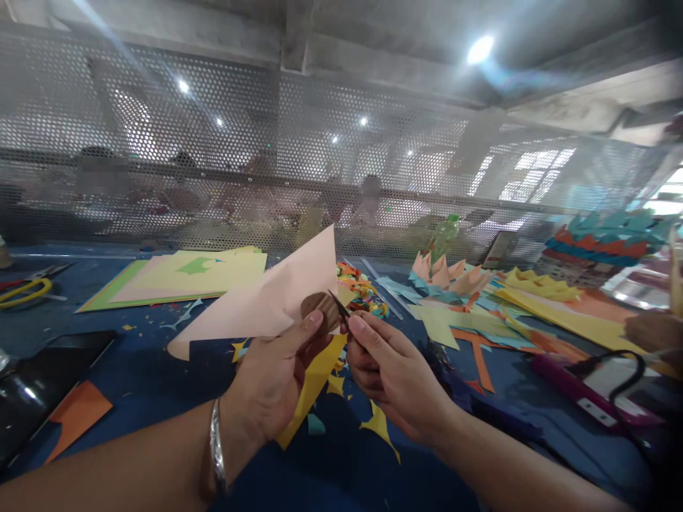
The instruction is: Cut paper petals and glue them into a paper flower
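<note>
From the left edge across, dark blue table (346, 487) below, perforated metal panel (240, 167) behind. At far left on the table, scissors with yellow handles (26, 293); nearer, a glossy black flat object (48, 380), partly out of view, with an orange paper scrap (82, 419) just beside. Farther back and to the right, a stack of green, pink and pale yellow paper (235, 274), topped by a small green piece (195, 265). Next, a silver bracelet (216, 441) on the left wrist, then the left hand (272, 377), thumb and fingers pinched together, holding a brown disc (314, 306) against a pale pink sheet (267, 299), raised above the table near the middle. Below the sheet, a yellow paper strip (309, 391). At the disc's right edge, dark blades of small scissors (338, 304), gripped in the curled fingers of the right hand (400, 370); contact with the sheet impossible to tell. Behind the hands, a heap of multicoloured scraps (366, 284). Farther right, pink zigzag-edged paper (442, 270) in front of a green bottle (447, 231), then a magenta device (570, 387) with a black cable (622, 377). Toward the back right, blue and orange zigzag-edged strips (602, 238).
</note>
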